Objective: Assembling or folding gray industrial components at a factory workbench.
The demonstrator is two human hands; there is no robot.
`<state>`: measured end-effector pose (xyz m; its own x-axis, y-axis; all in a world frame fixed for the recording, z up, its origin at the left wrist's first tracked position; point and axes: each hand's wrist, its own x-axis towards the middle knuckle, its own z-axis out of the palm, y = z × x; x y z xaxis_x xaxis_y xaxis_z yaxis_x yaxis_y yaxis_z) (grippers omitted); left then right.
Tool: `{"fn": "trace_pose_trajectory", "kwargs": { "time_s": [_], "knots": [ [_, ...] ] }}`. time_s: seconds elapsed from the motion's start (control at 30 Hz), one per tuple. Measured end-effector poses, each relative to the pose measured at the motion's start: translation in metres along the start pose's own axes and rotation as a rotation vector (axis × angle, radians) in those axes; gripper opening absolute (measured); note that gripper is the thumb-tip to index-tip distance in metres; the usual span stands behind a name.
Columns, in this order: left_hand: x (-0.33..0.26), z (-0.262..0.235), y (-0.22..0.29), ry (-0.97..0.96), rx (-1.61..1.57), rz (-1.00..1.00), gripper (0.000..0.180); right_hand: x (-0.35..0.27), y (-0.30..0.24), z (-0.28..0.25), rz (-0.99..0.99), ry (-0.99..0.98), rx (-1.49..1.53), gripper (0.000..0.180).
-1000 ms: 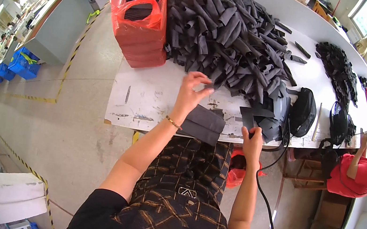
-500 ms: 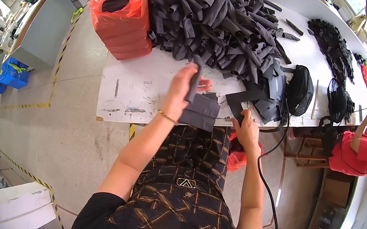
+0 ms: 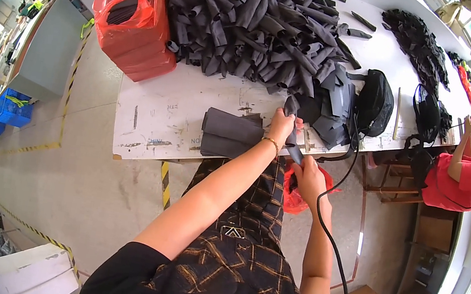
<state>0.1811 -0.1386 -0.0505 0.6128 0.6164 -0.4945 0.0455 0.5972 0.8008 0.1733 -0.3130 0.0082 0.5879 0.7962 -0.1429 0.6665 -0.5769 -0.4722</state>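
My left hand [image 3: 282, 126] is closed on a dark grey fabric piece [image 3: 292, 136] that stands on edge between my hands. Fingers of my right hand [image 3: 309, 177] pinch the piece's lower end, just past the table edge. Left of my hands, several dark grey fabric pieces [image 3: 229, 134] lie in a low stack on the white table [image 3: 159, 108], partly behind my left wrist. Flat dark pieces [image 3: 333, 110] lie fanned beyond my hands to the right. A large heap of curled dark grey pieces [image 3: 248, 24] covers the far side.
A red plastic bag [image 3: 135, 41] full of stacked dark pieces stands far left on the table. A black pouch [image 3: 374, 104] lies right, with a black cable [image 3: 328, 237] hanging near my right arm. Another red bag [image 3: 296, 200] is below the edge. A person in red [image 3: 460, 183] sits at right.
My left hand has moved right, from above the stack to beside my right hand, and now grips a piece along with it. The view has shifted slightly.
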Motion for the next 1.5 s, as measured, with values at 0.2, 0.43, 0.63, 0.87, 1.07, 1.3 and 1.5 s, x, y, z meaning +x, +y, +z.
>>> {"fn": "trace_pose_trajectory", "kwargs": {
  "time_s": [0.2, 0.43, 0.63, 0.87, 1.07, 1.3, 1.5],
  "knots": [
    [-0.01, -0.026, 0.029, -0.232, -0.391, -0.119, 0.023, -0.029, 0.006, 0.011, -0.026, 0.353, 0.496, 0.051],
    [-0.064, -0.069, 0.087, -0.311, -0.499, -0.055, 0.027, -0.016, -0.042, -0.005, -0.212, 0.526, 0.563, 0.044],
    [-0.078, -0.097, 0.103, -0.363, -0.591, 0.0, 0.026, -0.008, -0.069, -0.023, -0.291, 0.54, 0.3, 0.04],
    [-0.086, -0.104, 0.109, -0.415, -0.56, -0.024, 0.021, 0.003, -0.097, -0.047, -0.422, 0.576, 0.042, 0.033],
    [-0.091, -0.105, 0.11, -0.39, -0.536, -0.018, 0.024, 0.006, -0.1, -0.054, -0.425, 0.615, -0.136, 0.031],
    [-0.125, -0.084, 0.108, -0.25, -0.347, 0.251, 0.049, 0.013, -0.112, -0.039, -0.431, 0.725, -0.213, 0.038],
    [-0.142, -0.082, 0.112, -0.354, -0.578, 0.273, 0.051, 0.015, -0.135, -0.024, -0.49, 0.589, 0.254, 0.062]
  ]
}}
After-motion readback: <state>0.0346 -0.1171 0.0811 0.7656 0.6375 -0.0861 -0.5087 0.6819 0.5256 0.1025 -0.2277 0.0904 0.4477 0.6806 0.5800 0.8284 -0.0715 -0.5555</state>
